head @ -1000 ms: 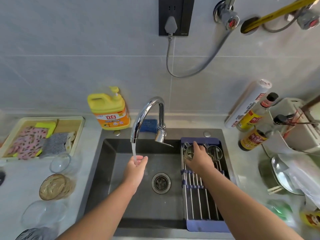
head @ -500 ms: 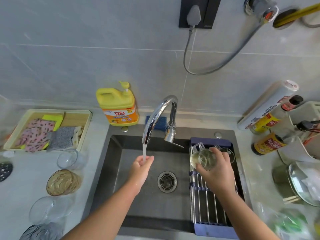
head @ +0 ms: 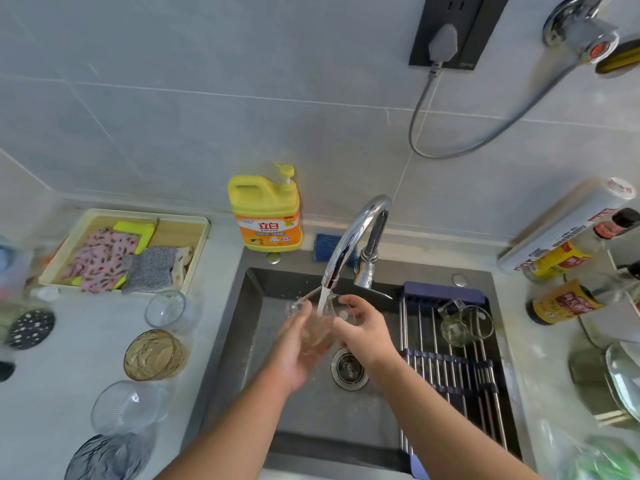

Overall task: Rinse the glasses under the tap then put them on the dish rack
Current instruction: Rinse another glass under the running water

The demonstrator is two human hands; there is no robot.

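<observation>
Rinsing glass [head: 317, 336] between left fingers [head: 296, 315] and right fingers [head: 350, 302]

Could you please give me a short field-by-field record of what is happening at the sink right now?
Activity: rinsing a glass under the tap
Left hand: cups the glass from the left
Right hand: grips the glass from the right
Water: running, stream lands on the glass
Dish rack: across the right side of the sink, holds a glass mug
Counter: amber glass and other glassware, left of the sink
</observation>
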